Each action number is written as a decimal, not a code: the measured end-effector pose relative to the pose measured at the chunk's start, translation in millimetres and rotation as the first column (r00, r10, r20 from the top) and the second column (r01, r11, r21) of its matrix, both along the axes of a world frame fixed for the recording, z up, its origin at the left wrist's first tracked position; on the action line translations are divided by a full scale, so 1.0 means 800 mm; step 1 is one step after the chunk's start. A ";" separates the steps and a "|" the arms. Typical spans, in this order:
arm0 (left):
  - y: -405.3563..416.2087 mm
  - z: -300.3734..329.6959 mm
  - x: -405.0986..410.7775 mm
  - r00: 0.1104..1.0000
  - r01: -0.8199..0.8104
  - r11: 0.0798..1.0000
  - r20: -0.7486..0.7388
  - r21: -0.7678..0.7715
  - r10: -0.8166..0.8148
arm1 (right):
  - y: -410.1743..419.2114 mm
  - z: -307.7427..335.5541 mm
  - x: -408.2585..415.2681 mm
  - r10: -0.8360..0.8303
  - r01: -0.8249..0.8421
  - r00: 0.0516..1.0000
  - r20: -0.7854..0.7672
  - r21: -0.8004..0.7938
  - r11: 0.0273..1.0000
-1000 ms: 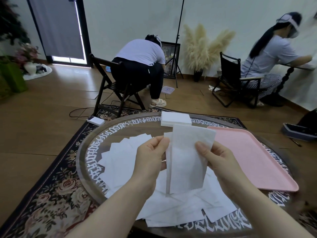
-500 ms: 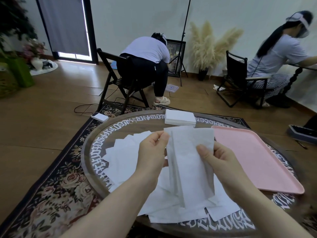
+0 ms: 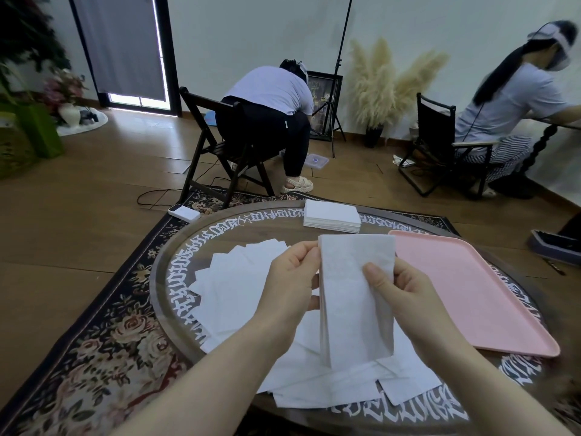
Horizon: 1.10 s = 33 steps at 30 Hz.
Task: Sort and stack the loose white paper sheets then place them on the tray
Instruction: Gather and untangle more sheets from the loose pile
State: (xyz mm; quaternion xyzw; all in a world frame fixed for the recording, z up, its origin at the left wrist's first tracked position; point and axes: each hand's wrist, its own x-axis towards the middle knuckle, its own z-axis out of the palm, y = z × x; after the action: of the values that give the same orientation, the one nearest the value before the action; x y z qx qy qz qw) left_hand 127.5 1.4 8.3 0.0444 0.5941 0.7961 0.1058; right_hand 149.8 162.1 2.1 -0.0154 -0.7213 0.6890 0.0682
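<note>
Two bare hands hold a small bundle of white paper sheets [image 3: 356, 297] upright above a round surface [image 3: 176, 265] edged with white lettering. The left hand [image 3: 290, 286] pinches the bundle's upper left corner; the right hand [image 3: 405, 294] grips its right edge, thumb across the front. Beneath them, loose white sheets [image 3: 239, 287] lie scattered and overlapping. A neat white stack [image 3: 331, 215] sits at the far edge. A pink tray [image 3: 471, 294] rests to the right. Beyond, two people sit on dark chairs.
</note>
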 end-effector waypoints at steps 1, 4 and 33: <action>0.000 0.000 0.000 1.000 -0.003 1.000 0.000 0.004 0.003 | 0.000 0.000 0.000 -0.001 0.001 1.000 -0.001 -0.001 1.000; 0.000 0.001 0.001 1.000 -0.012 1.000 0.000 0.016 0.012 | 0.000 -0.001 0.000 -0.002 0.002 1.000 -0.002 -0.006 1.000; 0.003 -0.006 0.001 0.999 -0.047 0.987 -0.016 0.153 0.050 | -0.001 0.001 0.001 0.009 -0.010 1.000 -0.013 -0.077 0.997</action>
State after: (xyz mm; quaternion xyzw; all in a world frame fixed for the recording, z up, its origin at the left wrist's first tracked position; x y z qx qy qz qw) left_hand 128.3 3.8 3.8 0.0460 0.5333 0.8412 0.0767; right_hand 150.7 161.0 3.1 -0.0101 -0.6938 0.7168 0.0688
